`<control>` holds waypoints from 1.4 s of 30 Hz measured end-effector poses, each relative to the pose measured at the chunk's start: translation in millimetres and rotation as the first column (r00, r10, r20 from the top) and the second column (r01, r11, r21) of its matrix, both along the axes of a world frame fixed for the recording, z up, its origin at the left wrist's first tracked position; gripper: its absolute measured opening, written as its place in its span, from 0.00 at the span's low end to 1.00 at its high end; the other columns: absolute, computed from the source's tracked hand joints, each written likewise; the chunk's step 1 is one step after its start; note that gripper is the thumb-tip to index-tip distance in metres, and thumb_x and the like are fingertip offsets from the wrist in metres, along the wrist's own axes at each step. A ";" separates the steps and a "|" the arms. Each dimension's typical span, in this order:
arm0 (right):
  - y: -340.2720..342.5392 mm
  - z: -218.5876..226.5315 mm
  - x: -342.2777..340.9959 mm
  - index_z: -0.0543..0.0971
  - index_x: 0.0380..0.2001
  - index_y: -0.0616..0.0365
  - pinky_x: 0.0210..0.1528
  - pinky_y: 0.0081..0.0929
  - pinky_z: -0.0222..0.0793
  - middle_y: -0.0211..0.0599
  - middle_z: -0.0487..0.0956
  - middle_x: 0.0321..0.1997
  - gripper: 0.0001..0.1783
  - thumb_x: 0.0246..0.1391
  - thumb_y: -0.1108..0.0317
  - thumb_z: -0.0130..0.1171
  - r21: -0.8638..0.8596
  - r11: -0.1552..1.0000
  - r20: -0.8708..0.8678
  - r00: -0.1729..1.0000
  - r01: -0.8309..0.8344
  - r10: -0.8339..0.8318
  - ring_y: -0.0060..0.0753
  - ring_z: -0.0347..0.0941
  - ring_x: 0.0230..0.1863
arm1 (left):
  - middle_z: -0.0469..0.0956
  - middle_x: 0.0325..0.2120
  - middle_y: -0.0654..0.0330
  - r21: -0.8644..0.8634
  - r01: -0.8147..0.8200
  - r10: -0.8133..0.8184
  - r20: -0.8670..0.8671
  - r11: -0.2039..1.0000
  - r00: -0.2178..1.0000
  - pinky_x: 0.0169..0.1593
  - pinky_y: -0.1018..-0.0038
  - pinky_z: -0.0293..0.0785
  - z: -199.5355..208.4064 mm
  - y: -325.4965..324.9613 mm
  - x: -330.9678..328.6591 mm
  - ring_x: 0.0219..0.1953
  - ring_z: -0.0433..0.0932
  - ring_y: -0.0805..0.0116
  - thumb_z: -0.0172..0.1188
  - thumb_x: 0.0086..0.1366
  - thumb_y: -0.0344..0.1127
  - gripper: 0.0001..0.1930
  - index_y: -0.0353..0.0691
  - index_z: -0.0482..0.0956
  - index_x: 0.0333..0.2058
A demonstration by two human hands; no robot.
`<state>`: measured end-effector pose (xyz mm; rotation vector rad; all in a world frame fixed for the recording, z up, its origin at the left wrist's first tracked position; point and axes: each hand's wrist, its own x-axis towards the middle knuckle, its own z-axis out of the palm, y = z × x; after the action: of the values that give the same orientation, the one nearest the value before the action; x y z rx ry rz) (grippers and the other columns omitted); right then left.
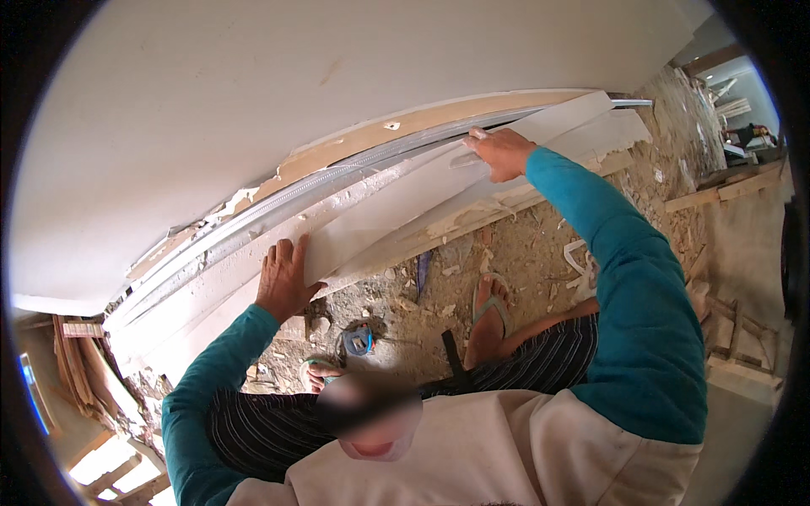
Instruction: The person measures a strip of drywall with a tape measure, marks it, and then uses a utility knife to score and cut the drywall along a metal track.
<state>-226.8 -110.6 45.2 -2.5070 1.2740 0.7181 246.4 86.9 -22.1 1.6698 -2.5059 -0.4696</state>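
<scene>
Long white plasterboard strips (pixel 363 228) lie stacked in front of me, slanting from lower left to upper right. My left hand (pixel 285 277) rests flat on a strip, fingers stretched out and thumb apart, so it is open. Farther right, my right hand (pixel 504 154) is closed at the far edge of the top strip. A small pale, flat shape shows beside its fingers; I cannot make out what it is. Beyond the strips run grey metal profiles (pixel 316 183), along the torn lower edge of a white panel (pixel 278 84).
A blue tape measure (pixel 358 340) lies on the rubble-strewn ground (pixel 396 325) near my sandalled feet (pixel 488 320). A dark strap-like piece (pixel 454 350) is close by. Timber lengths (pixel 734 187) lie at the right; leaning wood planks (pixel 76 363) are at the left.
</scene>
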 end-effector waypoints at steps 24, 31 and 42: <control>70.6 -40.0 -37.5 0.65 0.56 0.61 0.40 0.48 0.81 0.56 0.68 0.68 0.36 0.54 0.57 0.73 -0.175 0.984 0.062 0.998 0.037 -0.026 0.58 0.84 0.37 | 0.70 0.52 0.49 -0.087 0.056 -0.050 0.072 0.995 0.996 0.57 0.49 0.65 -11.4 24.5 15.6 0.53 0.70 0.49 0.77 0.52 0.52 0.51 0.39 0.63 0.70; 79.0 -46.5 -60.0 0.70 0.53 0.56 0.41 0.51 0.78 0.52 0.75 0.61 0.26 0.56 0.60 0.70 -0.162 0.966 0.363 0.923 0.201 -0.131 0.58 0.83 0.39 | 0.75 0.50 0.48 0.101 -0.028 0.037 -0.085 0.994 0.996 0.45 0.49 0.77 -7.8 31.4 7.1 0.45 0.79 0.40 0.72 0.60 0.43 0.29 0.42 0.71 0.56; 42.4 -20.6 -65.2 0.78 0.43 0.53 0.42 0.55 0.74 0.47 0.84 0.35 0.18 0.54 0.57 0.71 -0.157 0.979 0.219 0.971 0.133 -0.097 0.59 0.82 0.40 | 0.84 0.46 0.50 0.110 0.015 -0.009 -0.053 0.994 0.999 0.46 0.50 0.81 11.0 9.1 17.5 0.45 0.84 0.42 0.72 0.61 0.47 0.28 0.47 0.74 0.58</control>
<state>-292.0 -68.2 24.6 -2.5318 1.4427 0.3183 263.9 96.0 -11.1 1.6574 -2.4967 -0.6560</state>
